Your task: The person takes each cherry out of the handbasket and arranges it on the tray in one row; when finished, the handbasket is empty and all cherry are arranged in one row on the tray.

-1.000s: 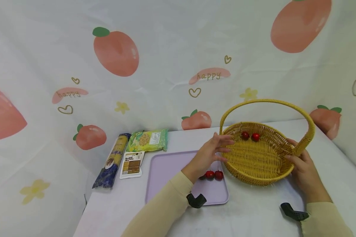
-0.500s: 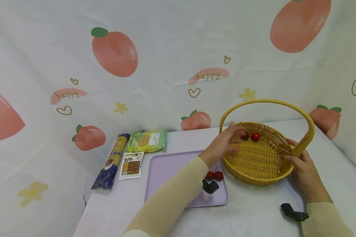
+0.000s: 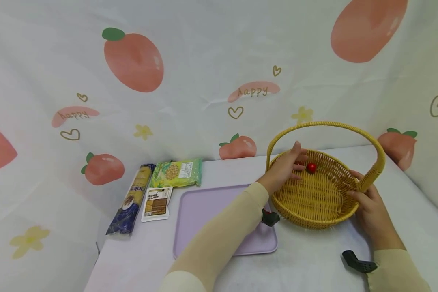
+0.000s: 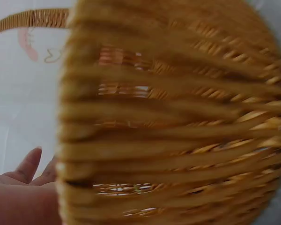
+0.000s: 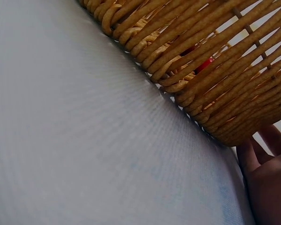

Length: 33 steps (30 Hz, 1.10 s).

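Observation:
A yellow wicker basket (image 3: pixel 310 202) with a tall arched handle stands on the right of the table. My right hand (image 3: pixel 372 211) grips its right rim near the foot of the handle, thumb inside. The left hand (image 3: pixel 282 168) reaches over the left rim into the basket, fingers extended and spread. One red cherry (image 3: pixel 311 167) shows at the back inside the basket; a second is mostly hidden behind the left fingers. In the left wrist view the basket's woven side covers most of the frame, with part of the left hand (image 4: pixel 25 180) beyond the rim.
A lilac tray (image 3: pixel 200 211) lies left of the basket, partly under the left sleeve, with a bit of red showing by the black wrist mount (image 3: pixel 270 218). Farther left lie a blue-and-gold packet (image 3: pixel 131 200), a green bag (image 3: pixel 177 172) and a white-and-brown pouch (image 3: pixel 157 203).
My left hand has moved right, from beside the basket's left rim to inside it, now covering most of one cherry. The right hand keeps its grip on the rim.

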Tool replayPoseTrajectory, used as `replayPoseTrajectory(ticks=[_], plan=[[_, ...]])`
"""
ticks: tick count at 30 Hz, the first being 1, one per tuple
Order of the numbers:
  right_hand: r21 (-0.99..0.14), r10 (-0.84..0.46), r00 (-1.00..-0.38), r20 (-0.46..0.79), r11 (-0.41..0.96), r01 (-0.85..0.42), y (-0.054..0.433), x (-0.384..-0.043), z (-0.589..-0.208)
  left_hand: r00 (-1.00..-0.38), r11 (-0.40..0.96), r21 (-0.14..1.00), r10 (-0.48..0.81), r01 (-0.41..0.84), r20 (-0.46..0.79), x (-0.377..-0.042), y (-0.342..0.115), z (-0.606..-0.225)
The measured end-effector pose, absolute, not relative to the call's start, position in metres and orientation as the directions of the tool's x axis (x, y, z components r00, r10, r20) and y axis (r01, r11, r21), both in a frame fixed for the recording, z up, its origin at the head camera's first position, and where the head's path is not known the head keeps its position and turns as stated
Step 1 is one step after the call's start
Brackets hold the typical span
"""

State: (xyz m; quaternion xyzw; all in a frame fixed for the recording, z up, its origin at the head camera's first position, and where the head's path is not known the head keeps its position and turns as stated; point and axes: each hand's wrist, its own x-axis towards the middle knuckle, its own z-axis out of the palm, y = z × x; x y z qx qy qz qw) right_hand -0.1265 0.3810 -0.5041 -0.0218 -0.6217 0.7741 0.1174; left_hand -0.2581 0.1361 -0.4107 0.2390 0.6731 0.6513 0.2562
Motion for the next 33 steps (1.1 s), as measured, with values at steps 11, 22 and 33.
replayPoseTrajectory(ticks=[11,22,33], plan=[[-0.966,0.211,-0.969,0.128,-0.194,-0.17,0.376,-0.127,-0.504,-0.772,0.079,0.995,0.628,-0.063,-0.099,-0.28,0.147,-0.406],[-0.961,0.204,-0.969,0.142,-0.207,-0.185,0.376,-0.126,-0.508,-0.799,0.207,0.977,0.58,-0.042,-0.157,-0.278,0.147,-0.436],[-0.972,0.207,-0.971,0.117,-0.179,-0.155,0.379,-0.126,-0.504,-0.805,0.348,0.937,0.55,-0.02,-0.221,-0.281,0.157,-0.438]])
